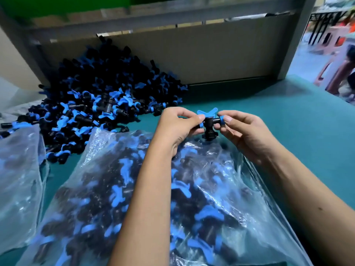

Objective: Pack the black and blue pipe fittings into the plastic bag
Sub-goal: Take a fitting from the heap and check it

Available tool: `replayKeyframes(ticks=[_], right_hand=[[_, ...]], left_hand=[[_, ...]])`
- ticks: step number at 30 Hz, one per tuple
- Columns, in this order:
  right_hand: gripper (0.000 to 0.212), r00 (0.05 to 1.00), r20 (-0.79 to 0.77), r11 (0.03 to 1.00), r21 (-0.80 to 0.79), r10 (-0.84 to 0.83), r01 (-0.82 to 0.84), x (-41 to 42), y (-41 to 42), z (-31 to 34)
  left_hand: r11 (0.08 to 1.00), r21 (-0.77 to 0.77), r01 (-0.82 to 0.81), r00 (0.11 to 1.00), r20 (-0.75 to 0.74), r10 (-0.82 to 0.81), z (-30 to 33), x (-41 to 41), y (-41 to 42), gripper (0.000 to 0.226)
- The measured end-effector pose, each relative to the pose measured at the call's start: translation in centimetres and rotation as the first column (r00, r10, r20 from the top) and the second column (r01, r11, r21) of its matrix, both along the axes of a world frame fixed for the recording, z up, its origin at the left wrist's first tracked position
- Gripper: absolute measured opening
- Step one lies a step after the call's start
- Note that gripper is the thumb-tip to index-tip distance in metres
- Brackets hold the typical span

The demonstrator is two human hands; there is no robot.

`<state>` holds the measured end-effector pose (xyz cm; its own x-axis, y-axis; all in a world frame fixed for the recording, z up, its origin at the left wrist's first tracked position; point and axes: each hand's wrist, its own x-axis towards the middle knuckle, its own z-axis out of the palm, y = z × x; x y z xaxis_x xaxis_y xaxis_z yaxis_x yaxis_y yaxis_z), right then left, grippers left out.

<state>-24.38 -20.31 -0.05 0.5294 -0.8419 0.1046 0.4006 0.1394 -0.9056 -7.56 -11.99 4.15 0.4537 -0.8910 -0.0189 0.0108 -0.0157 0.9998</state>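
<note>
Both hands, left and right, pinching one fitting above filled plastic bag

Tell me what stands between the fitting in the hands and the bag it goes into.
Nothing visible. Left hand and right hand pinch the fitting directly above the plastic bag; the bag's mouth cannot be made out.

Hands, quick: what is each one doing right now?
Left hand: pinching one end of a black and blue pipe fitting.
Right hand: pinching the other end of the same fitting.
</note>
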Motion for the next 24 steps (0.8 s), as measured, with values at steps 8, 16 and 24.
replayKeyframes(ticks=[8,16,24], right_hand=[[0.021,0.986,-0.108,0.984,-0.137,-0.125,0.110,0.4,0.2,-2.1],[0.012,0.967,0.030,0.966,0.046,-0.254,0.252,-0.3,-0.6,-1.7],[0.017,0.977,-0.098,0.965,-0.200,-0.192,0.169,0.5,0.6,-1.9]], left_hand=[[0.996,0.064,0.055,0.999,-0.007,-0.054,-0.9,0.4,0.0,0.017],[0.999,0.018,-0.027,0.998,-0.059,0.028,-0.7,1.0,0.0,0.012],[0.984,0.148,0.098,0.995,0.021,-0.102,-0.7,0.0,0.1,0.028]])
